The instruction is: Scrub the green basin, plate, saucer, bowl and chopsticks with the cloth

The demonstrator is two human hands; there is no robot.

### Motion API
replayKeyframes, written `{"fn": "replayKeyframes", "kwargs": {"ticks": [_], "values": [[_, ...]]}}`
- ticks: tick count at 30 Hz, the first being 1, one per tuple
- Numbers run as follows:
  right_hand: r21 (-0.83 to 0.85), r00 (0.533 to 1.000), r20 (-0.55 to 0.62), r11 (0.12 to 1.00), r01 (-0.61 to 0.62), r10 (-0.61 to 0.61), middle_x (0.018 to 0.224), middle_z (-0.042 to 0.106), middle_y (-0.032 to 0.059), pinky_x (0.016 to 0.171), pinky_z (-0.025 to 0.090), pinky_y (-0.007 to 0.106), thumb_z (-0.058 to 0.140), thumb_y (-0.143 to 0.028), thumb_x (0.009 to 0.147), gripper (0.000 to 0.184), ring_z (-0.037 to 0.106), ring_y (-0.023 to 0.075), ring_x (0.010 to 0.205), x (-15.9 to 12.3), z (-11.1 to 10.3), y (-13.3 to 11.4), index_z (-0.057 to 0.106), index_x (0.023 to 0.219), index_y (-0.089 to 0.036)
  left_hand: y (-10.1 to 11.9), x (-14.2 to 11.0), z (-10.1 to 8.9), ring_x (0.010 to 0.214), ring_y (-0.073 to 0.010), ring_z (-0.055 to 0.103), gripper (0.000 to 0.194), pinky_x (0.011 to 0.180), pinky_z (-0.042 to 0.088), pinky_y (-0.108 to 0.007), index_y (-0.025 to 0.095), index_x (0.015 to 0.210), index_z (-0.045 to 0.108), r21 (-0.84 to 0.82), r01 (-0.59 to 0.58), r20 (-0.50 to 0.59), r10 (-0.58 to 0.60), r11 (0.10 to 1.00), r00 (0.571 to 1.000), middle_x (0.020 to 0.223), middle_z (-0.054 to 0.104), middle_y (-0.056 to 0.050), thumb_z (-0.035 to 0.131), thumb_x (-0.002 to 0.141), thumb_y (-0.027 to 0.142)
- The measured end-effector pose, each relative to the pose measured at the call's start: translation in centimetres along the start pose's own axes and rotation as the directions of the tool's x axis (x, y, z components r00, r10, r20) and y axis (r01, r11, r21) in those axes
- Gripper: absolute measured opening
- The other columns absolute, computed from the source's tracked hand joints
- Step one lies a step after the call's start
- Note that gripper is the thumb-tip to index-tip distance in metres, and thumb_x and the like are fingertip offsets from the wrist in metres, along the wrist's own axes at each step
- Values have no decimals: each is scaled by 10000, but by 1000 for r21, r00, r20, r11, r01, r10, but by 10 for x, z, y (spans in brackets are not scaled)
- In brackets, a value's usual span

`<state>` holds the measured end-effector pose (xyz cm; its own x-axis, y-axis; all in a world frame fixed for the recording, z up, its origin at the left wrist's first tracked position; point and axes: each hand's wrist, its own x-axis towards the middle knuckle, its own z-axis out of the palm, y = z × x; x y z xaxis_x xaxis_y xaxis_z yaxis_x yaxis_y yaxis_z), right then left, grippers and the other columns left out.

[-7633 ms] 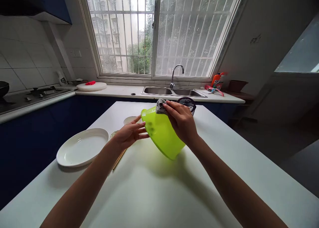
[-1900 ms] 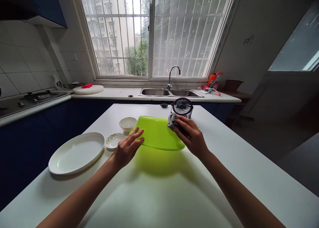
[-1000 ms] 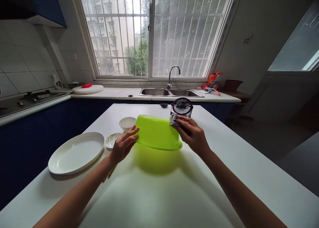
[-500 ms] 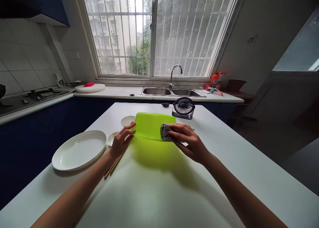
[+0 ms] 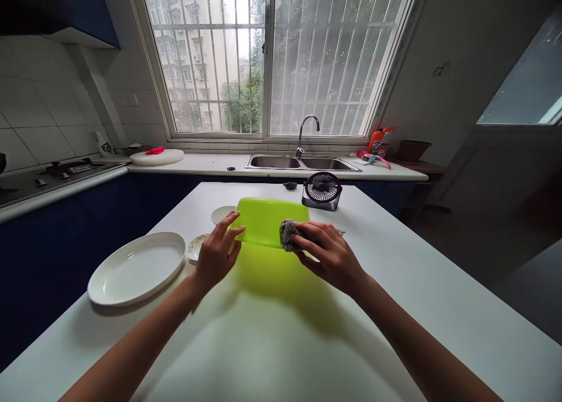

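A bright green plastic tray [image 5: 259,220] is tilted up above the white table in front of me, casting a green tint below. My left hand [image 5: 218,247] holds it at its left edge, with the fingers somewhat spread. A grey cloth [image 5: 288,235] is bunched in my right hand [image 5: 329,253] and pressed against the tray's right part. The right fingers are closed round the cloth. Beside my left hand stand a small patterned dish [image 5: 195,247], partly covered by it, and a white bowl [image 5: 222,215]. A large white oval plate [image 5: 138,267] lies further left.
A small black fan [image 5: 322,190] and a dark scouring pad [image 5: 290,185] stand at the table's [image 5: 439,308] far end. Beyond are a double sink [image 5: 276,162] with a tap [image 5: 300,136], a round board [image 5: 157,157], a stove [image 5: 65,171] and orange bottles [image 5: 376,138].
My left hand has shifted slightly right and its fingers have spread at the tray's edge. My right hand and the cloth have moved slightly left. The chopsticks are now mostly hidden behind my left arm.
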<state>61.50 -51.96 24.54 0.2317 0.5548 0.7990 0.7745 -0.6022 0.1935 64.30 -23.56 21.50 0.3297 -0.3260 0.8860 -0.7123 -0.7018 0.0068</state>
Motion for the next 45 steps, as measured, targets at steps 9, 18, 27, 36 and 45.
{"fn": "replayKeyframes", "kwargs": {"ticks": [9, 18, 27, 36, 45], "values": [[88, 999, 42, 996, -1, -2, 1238, 660, 137, 859, 565, 441, 611, -199, 933, 360, 640, 271, 1091, 4, 0, -11, 611, 1289, -253, 29, 2, -1, 1330, -321, 519, 102, 1046, 521, -508, 185, 1001, 630, -30, -174, 61, 175, 984, 983, 1238, 691, -134, 568, 934, 142], [174, 965, -55, 954, -243, 256, 1241, 636, 132, 916, 579, 463, 586, -210, 959, 303, 649, 272, 1107, -5, 4, 14, 669, 1246, -262, 14, 5, -5, 1309, -293, 542, 64, 1024, 545, -484, 171, 985, 607, -120, -224, 19, 228, 967, 974, 1230, 698, -141, 587, 931, 142], [185, 941, -73, 932, -313, 330, 1234, 629, 131, 916, 586, 437, 598, -227, 958, 293, 650, 263, 1103, -8, 1, 21, 674, 1240, -255, 9, 3, -4, 1312, -281, 541, 68, 1032, 546, -474, 180, 986, 615, -175, -230, 24, 238, 957, 971, 1245, 694, -122, 589, 933, 147], [212, 998, 45, 976, -57, 48, 1211, 668, 126, 862, 581, 454, 597, -144, 942, 283, 640, 255, 1068, 6, -8, 1, 652, 1202, -239, -7, 6, -7, 1287, -265, 568, 98, 995, 570, -444, 184, 996, 584, -238, -140, 16, 148, 961, 989, 1262, 683, -121, 565, 934, 110], [170, 995, 2, 980, -103, 105, 1217, 656, 144, 862, 592, 453, 602, -121, 930, 294, 648, 267, 1071, 3, -11, 12, 674, 1194, -227, -11, 4, -8, 1295, -270, 560, 127, 965, 586, -423, 191, 1008, 581, -322, -142, -8, 147, 936, 989, 1285, 670, -126, 552, 935, 92]]}}
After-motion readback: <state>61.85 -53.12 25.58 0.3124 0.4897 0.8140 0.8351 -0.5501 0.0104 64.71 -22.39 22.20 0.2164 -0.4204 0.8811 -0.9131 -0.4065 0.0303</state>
